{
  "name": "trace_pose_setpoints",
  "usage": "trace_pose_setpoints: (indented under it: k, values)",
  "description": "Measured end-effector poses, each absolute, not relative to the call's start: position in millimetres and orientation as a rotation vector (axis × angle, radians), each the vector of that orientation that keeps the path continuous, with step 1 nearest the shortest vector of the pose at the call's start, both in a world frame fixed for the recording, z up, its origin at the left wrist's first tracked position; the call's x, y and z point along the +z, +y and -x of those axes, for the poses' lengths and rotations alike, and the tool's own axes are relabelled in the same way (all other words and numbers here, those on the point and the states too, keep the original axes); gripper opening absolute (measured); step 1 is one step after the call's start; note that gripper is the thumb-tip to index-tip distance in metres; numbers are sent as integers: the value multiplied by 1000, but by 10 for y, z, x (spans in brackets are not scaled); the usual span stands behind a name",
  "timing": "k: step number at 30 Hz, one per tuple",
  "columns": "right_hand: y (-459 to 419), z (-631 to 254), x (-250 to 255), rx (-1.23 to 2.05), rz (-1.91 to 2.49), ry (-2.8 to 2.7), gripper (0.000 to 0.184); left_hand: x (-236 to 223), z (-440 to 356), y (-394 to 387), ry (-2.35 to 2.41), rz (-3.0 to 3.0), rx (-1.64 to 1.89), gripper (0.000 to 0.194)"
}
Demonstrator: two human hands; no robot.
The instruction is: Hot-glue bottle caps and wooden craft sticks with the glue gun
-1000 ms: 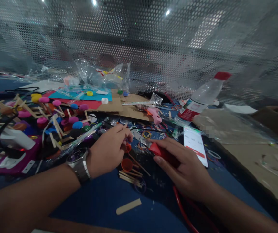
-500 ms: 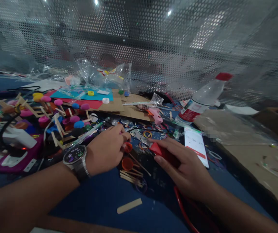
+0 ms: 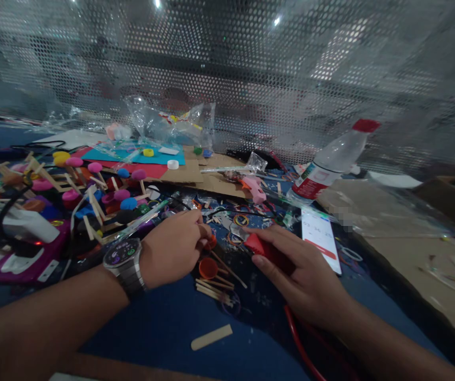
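My left hand [image 3: 178, 246], wearing a watch [image 3: 124, 259], has its fingers curled at a small orange bottle cap [image 3: 210, 242], partly hidden by the fingertips. My right hand [image 3: 302, 270] is closed round a red-handled tool [image 3: 269, 253] with a metal head [image 3: 238, 230]; the palm hides most of it, so its exact kind is unclear. A curved red length [image 3: 301, 346] runs below that hand. Between the hands, a second orange cap [image 3: 208, 268] lies by several wooden sticks [image 3: 214, 288]. Nearer me is a flat craft stick [image 3: 211, 337] on the blue tabletop [image 3: 164, 328].
Stick-and-cap pieces [image 3: 104, 193] crowd the left, beside a purple power strip [image 3: 37, 262]. A pink glue gun [image 3: 254, 189] lies behind my hands on cardboard [image 3: 221, 182]. On the right are a tilted plastic bottle [image 3: 328, 161] and a phone [image 3: 320, 238]. Perforated mesh [image 3: 211, 69] stands behind.
The left fingers have shifted slightly and cover more of the orange cap. My right hand and the red-handled tool stay almost where they were.
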State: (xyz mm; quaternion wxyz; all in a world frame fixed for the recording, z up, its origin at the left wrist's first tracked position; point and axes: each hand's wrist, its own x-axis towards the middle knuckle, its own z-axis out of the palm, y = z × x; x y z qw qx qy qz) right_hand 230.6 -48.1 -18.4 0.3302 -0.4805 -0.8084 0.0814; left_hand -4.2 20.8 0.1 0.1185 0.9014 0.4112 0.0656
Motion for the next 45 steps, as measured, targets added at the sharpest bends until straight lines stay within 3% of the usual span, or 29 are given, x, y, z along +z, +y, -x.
trace_pose_setpoints:
  k: [21,32,39,45]
  values:
    - [-478,-2288,-195,209,1255,-2097,28,-42,13,127,1023,-2422,605,19]
    - [-509,-2237,-152,416,1202,-2056,30,-78,-93,-11,851,-2304,658,16]
    - [-500,-2212,-128,429,1153,-2043,23,-59,-132,-90,803,-2261,688,13]
    - [-503,-2182,-110,443,1202,-2023,4,-65,-136,-74,832,-2132,744,18]
